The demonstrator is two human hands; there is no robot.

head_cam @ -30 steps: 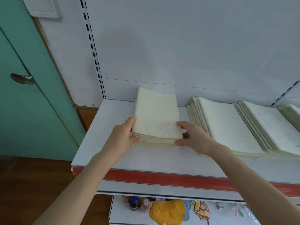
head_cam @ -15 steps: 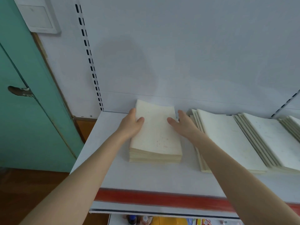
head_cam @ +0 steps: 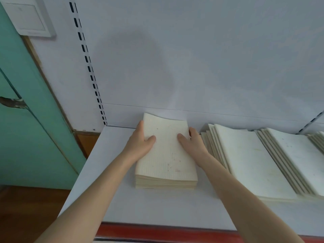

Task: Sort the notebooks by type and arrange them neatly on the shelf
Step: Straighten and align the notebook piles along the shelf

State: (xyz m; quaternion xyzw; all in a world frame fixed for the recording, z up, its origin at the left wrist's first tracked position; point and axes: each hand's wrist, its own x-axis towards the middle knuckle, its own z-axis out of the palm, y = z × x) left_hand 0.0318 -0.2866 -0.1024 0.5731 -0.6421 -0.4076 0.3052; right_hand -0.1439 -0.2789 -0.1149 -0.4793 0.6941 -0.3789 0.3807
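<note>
Head view: a stack of notebooks point(head_cam: 166, 155) lies flat on the white shelf point(head_cam: 108, 190), towards its left end, with its far edge close to the back panel point(head_cam: 192, 58); the top cover is cream, faintly gridded and spotted. The left hand point(head_cam: 142, 144) lies along the stack's left side, fingers stretched towards the far corner and thumb resting on the top cover; the right hand point(head_cam: 191, 143) mirrors it on the right side, thumb on top and fingers down the edge. Each grip is wide, closed round nothing, and bears against the stack from its own side. Just right of the right hand a fanned row of notebooks point(head_cam: 245, 160) lies overlapped on the shelf, crowding that side of the stack; a second fanned row point(head_cam: 296, 155) follows it further right. A slotted upright point(head_cam: 87, 64) runs up the panel on the left; beyond it stand a green door point(head_cam: 26, 130) and a white wall plate point(head_cam: 29, 18); a red strip point(head_cam: 157, 232) edges the shelf front; a wooden floor point(head_cam: 26, 211) shows below on the left.
</note>
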